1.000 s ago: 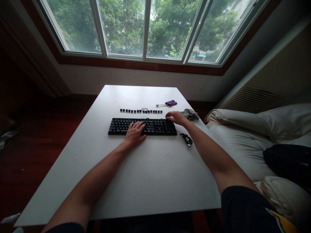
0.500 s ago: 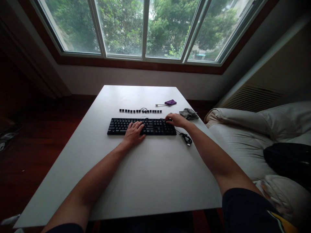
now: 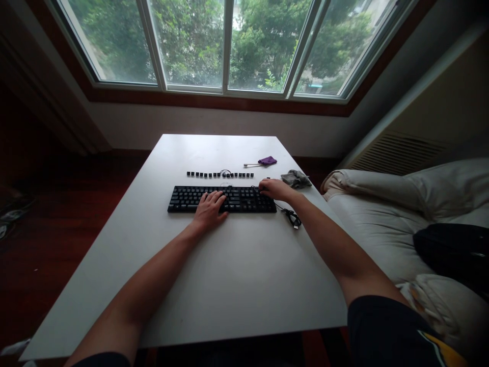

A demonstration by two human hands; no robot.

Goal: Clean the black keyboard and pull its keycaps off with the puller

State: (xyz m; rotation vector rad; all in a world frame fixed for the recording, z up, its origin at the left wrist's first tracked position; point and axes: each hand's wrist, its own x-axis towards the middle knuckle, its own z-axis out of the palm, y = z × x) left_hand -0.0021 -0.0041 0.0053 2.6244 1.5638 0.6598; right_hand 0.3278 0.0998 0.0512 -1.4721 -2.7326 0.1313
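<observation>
A black keyboard [image 3: 240, 200] lies lengthwise across the white table. My left hand [image 3: 209, 206] rests palm down on its middle, with the fingers spread over the keys. At the keyboard's top right corner is my right hand [image 3: 275, 188], its fingertips drawn together in a pinch; whatever is between them is too small and hidden to name. Behind the keyboard stands a row of several loose black keycaps [image 3: 206, 175], with a thin wire loop [image 3: 225, 173] beside them. A coiled USB cable [image 3: 293, 219] lies by the keyboard's right end.
A purple cloth [image 3: 267, 160] and a thin stick-like brush [image 3: 250, 165] lie toward the back of the table [image 3: 229, 285]. Near the right edge sits a crumpled grey cloth [image 3: 296, 178]. A pale sofa [image 3: 367, 219] holding a dark bag [image 3: 454, 250] adjoins the table's right side.
The fingers of my right hand have closed together a little more at the keyboard's top right corner. My left hand stays in place on the keys.
</observation>
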